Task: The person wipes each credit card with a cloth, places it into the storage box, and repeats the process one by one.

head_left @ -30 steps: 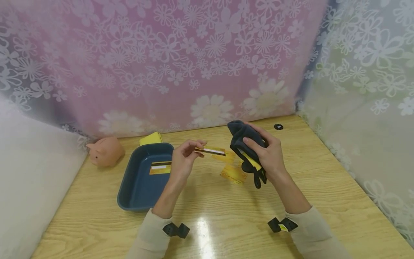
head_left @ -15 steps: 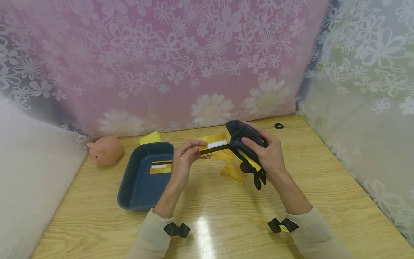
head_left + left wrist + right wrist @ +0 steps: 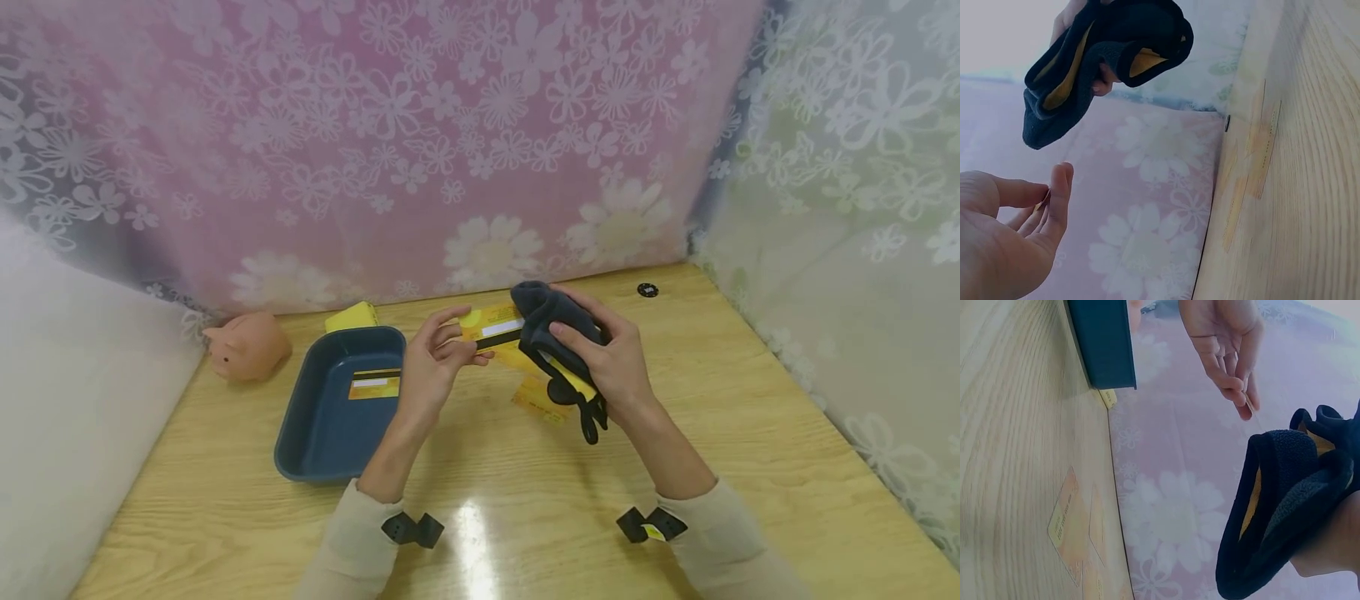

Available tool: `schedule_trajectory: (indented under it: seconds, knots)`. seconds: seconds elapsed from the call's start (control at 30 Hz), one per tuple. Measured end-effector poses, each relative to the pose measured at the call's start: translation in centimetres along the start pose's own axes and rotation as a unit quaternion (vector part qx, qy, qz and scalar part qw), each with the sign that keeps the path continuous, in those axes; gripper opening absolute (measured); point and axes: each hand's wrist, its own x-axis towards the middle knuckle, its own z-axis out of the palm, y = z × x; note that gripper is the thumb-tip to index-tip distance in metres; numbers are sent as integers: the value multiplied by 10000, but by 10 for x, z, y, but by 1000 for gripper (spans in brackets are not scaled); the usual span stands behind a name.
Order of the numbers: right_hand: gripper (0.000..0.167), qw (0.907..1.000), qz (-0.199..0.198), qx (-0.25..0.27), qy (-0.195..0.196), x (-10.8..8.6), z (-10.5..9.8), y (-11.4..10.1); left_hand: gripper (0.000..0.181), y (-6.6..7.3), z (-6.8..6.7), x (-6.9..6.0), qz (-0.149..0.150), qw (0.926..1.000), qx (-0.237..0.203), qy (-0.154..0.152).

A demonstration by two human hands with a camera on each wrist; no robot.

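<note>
pinching a yellow card point(image 3: 491, 321) in the left hand point(image 3: 432, 360), gripping a dark pouch point(image 3: 542, 312) in the right hand point(image 3: 618, 360). held over a table point(image 3: 720, 417) with more cards point(image 3: 538, 400) toward its back edge.

The table point(image 3: 525, 492) has a pale, wood-grained top, with a streak of light shining near its front. Left of the middle stands a dark blue tray point(image 3: 322, 454). A pink toy pig point(image 3: 249, 347) stands just left of the tray's far end, and a yellow block point(image 3: 352, 317) lies just behind it. Several yellow cards point(image 3: 537, 400) lie near the middle; a black disc point(image 3: 648, 290) lies far right.
</note>
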Motion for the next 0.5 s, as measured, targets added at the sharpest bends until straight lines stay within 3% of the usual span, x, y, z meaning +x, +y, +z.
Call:
schedule_trajectory:
  seconds: [0.3, 0.5]
  knots:
    - [46, 9986, -11, 183, -488, -4, 16, -1, 60, 3, 2, 4, -153, 9986, 456, -232]
    - [46, 9956, 174, 239, -890, -16, 34, 8, 56, -2, 6, 0, 10, 9975, 523, -465]
